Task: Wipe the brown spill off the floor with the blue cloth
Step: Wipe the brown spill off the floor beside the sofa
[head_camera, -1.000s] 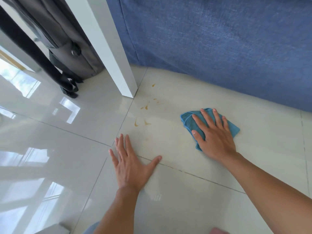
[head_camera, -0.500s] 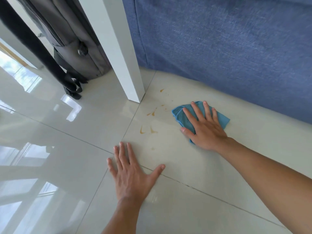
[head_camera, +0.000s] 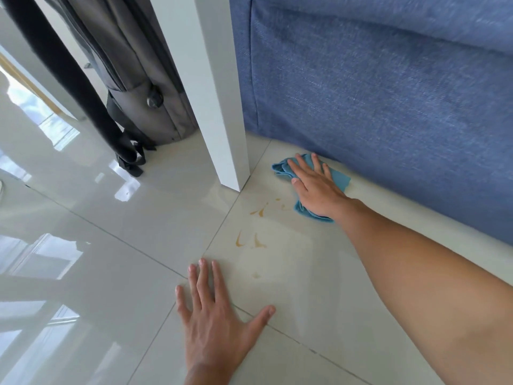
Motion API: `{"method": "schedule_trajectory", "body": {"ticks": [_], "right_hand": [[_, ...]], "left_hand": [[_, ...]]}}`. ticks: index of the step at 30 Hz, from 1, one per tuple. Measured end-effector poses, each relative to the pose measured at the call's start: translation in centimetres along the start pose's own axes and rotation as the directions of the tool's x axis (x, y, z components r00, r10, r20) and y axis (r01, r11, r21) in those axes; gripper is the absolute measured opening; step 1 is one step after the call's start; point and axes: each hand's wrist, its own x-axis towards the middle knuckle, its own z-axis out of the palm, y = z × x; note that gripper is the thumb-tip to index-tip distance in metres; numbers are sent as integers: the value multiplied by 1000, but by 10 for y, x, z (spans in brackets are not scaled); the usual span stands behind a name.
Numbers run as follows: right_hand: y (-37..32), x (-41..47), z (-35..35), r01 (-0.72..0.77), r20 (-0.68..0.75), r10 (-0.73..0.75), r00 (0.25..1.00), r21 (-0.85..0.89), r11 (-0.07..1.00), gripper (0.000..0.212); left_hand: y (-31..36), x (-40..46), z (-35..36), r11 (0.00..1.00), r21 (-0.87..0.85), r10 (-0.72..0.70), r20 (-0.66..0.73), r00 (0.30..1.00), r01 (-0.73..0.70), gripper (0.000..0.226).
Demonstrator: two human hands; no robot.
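My right hand presses flat on the crumpled blue cloth, which lies on the pale tiled floor close to the foot of the blue sofa. Thin brown streaks of the spill lie on the tile just left of and below the cloth, with more small marks nearer the hand. My left hand rests flat on the floor, fingers spread, below the spill and holding nothing.
A white post stands on the floor just left of the cloth. The blue fabric sofa fills the right and back. A grey bag with dark straps stands behind the post.
My right hand has slid the cloth away from me, up beside the white post and against the sofa's base. The topmost brown spot is no longer seen. My left hand stays planted.
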Motion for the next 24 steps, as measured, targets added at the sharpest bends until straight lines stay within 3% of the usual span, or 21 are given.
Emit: {"method": "schedule_trajectory", "body": {"ticks": [5,8,11,17,20,24], "right_hand": [[-6,-8,14,127,-21,-128,992,-45,991,55],[3,-27,21,216,-84,-215,973,11,976,53],[9,-32,21,143,-171,-123,978,111,983,50],[-20,-1,23,-49,-139,36,990,-89,995,56],[-30,-8,29,46,-116,-58,991,-106,993,55],[-9,-34,29,187,-156,-179,971,34,982,53]], "left_hand": [[0,0,2,1000,-3,4,6,1000,-4,133],[0,0,2,1000,0,2,-8,1000,-2,132],[1,1,2,1000,15,-1,-7,1000,1,131],[2,1,0,999,36,-6,18,1000,5,132],[1,0,1,999,40,-3,14,1000,2,131],[0,0,1,999,33,-10,9,1000,10,130]]}}
